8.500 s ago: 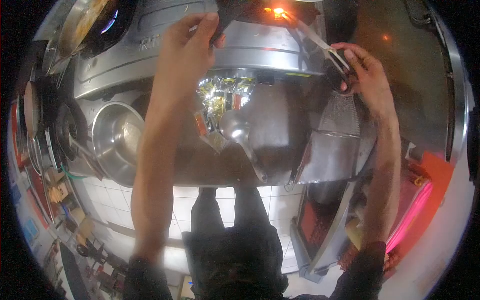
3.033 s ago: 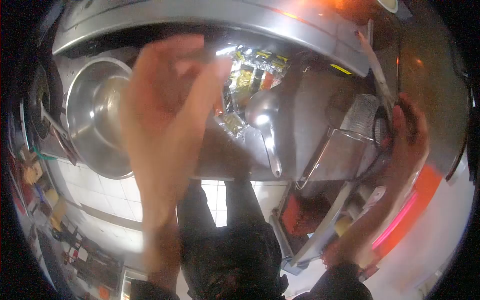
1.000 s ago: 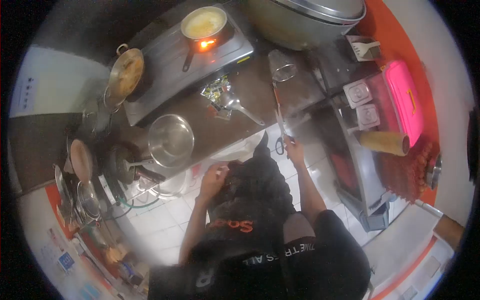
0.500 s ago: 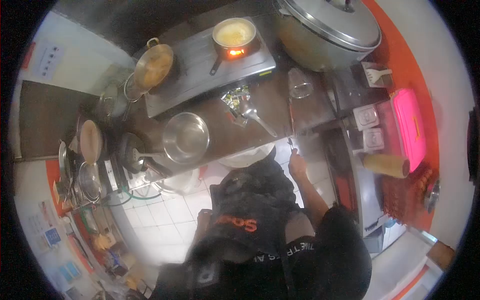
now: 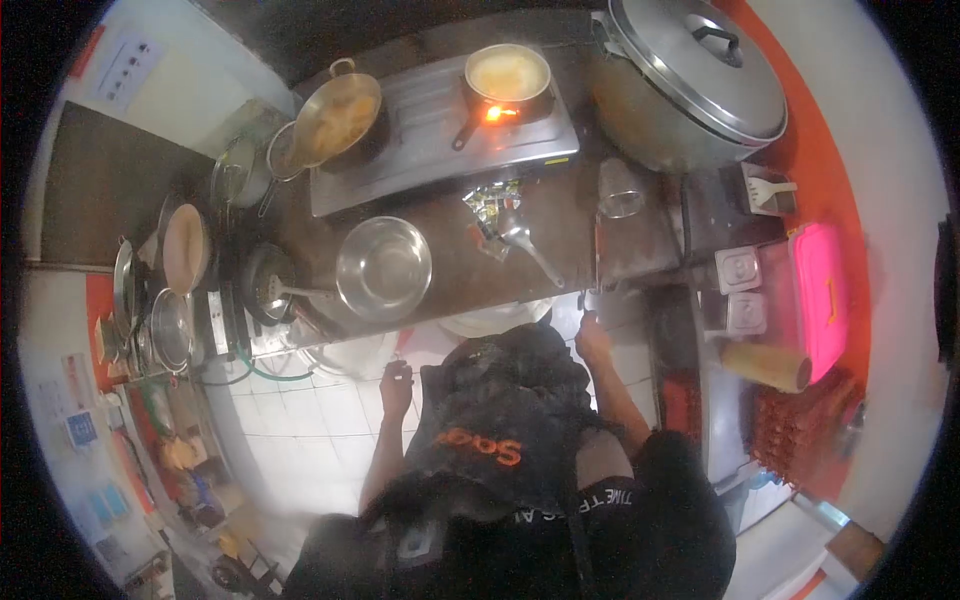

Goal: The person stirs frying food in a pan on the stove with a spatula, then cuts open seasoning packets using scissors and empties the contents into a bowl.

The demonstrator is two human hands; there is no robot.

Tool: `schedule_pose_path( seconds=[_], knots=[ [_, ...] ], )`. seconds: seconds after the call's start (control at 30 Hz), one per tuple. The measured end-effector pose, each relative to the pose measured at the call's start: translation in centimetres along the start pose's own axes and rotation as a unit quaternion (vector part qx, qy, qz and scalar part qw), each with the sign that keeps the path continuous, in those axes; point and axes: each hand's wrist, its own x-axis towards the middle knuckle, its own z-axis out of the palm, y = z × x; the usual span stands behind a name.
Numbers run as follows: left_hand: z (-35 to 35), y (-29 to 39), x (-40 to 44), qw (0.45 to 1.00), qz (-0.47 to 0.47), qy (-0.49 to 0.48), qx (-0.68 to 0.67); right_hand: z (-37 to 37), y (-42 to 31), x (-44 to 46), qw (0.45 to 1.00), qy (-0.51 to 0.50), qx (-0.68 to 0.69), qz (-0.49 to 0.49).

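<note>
My right hand (image 5: 593,338) is closed around the lower end of a slim tool (image 5: 582,300), whose dark tip points up toward the counter's front edge. Its kind is too small to make out. Lower on the other side, my left hand (image 5: 396,386) hangs in front of the floor tiles with its fingers curled, and nothing shows in it. A large spoon (image 5: 530,250) rests on the counter beside a torn foil packet (image 5: 492,205). To the left is a wide steel bowl (image 5: 384,268) with nothing in it.
On the stove (image 5: 420,170), a small pan (image 5: 508,75) of yellowish food sits over a flame. A two-handled pan (image 5: 341,120) of brown liquid is at left. A big lidded pot (image 5: 680,110), a glass (image 5: 620,200) and a pink box (image 5: 818,300) are at right.
My left hand has come up and away from my body, showing more fully. The right hand stays near the counter edge with the tool. The view has shifted slightly.
</note>
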Motion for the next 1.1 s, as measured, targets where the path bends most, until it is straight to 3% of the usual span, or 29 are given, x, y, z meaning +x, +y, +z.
schedule_pose_path(
  seconds=[0.13,0.2,0.27,0.3,0.37,0.47,0.5,0.57,0.63,0.73,0.87,0.93,0.97,1.03,1.1],
  knots=[
    [0.5,2.3,2.1,0.997,0.082,-0.012,0.003,2.0,2.7,1.3,0.999,-0.005,0.005,-0.038],
    [1.3,1.9,2.9,0.997,0.073,-0.012,0.007,1.6,2.5,1.6,0.998,-0.029,-0.028,-0.041],
    [1.9,0.7,4.0,0.993,0.112,-0.018,0.035,-0.6,-0.4,0.4,0.997,0.043,0.062,-0.003],
    [1.9,0.5,3.7,0.994,0.107,-0.016,0.034,-0.4,-0.2,0.4,0.995,0.069,0.047,-0.047],
    [2.4,0.4,3.5,0.991,0.128,-0.026,0.011,0.0,0.3,0.5,0.997,0.059,0.046,-0.032],
    [2.1,0.3,2.2,0.994,0.075,-0.053,0.054,-0.3,-0.2,0.9,0.995,0.078,0.059,-0.035],
    [2.0,0.5,1.3,0.996,0.056,-0.038,0.05,0.1,0.7,1.1,0.998,0.04,0.035,-0.037],
    [2.0,-3.0,1.3,0.992,0.085,-0.052,0.081,-0.2,0.5,1.3,0.999,0.007,0.011,-0.041],
    [1.6,-7.0,0.7,0.975,0.141,-0.073,0.155,-1.4,-1.6,1.2,0.995,0.062,0.07,-0.019],
    [1.2,-10.6,-0.8,0.988,0.097,-0.082,0.092,-1.4,-1.2,2.2,1.0,-0.015,0.016,0.009],
    [0.6,-10.0,-2.6,0.979,0.066,-0.115,0.153,-1.8,-2.0,2.5,0.997,0.019,0.071,0.022],
    [1.1,-8.8,-2.4,0.991,-0.046,-0.049,0.12,-0.7,-1.1,3.8,0.996,0.034,0.081,-0.019],
    [1.3,-8.3,-2.4,0.991,-0.048,-0.049,0.118,-0.6,-0.9,3.9,0.996,0.033,0.078,-0.019],
    [1.4,-6.9,-1.5,0.99,0.032,0.009,0.135,-1.8,-2.4,3.7,0.957,-0.058,0.283,0.036],
    [1.6,-4.4,-0.5,0.992,0.028,0.042,0.113,-2.2,-3.9,3.4,0.931,-0.04,0.361,0.026]
  ],
)
